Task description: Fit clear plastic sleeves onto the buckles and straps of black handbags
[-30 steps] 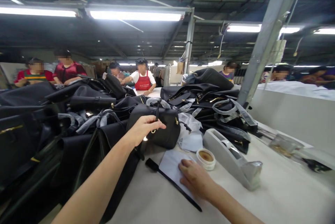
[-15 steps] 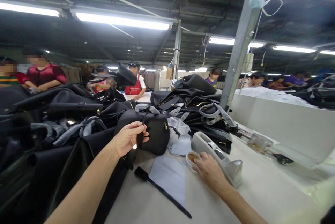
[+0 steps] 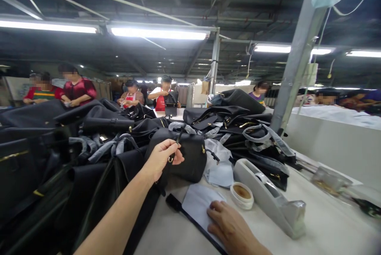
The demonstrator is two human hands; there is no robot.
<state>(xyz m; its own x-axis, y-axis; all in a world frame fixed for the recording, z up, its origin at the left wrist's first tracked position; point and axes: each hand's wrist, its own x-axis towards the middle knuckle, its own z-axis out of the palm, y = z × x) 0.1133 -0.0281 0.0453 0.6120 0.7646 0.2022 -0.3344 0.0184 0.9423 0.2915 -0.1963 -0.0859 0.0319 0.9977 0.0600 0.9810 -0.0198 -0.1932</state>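
My left hand (image 3: pixel 165 157) is closed, pinching a narrow black strap (image 3: pixel 179 132) between thumb and fingers; a small gold ring (image 3: pixel 170 159) shows beside the fingers. Right behind it stands a black bag (image 3: pixel 192 157) with a gold fitting. My right hand (image 3: pixel 230 225) lies low over a pale sheet (image 3: pixel 198 203), fingers loosely bent and nothing visible in them. Along the sheet's near-left edge runs a black stick with a broad, brush-like end (image 3: pixel 174 202). A round white tub (image 3: pixel 242 196) of brownish stuff sits just beyond the right hand.
A grey tape dispenser (image 3: pixel 268 199) stands right of the tub. Black bags with wrapped handles (image 3: pixel 258 134) are heaped at the back and left. A metal post (image 3: pixel 293 56) and a low white partition (image 3: pixel 333 147) border the right side. Several people work farther back.
My right hand has let go of the tub and moved nearer, over the sheet. My left hand still pinches the strap. The view has swung left.
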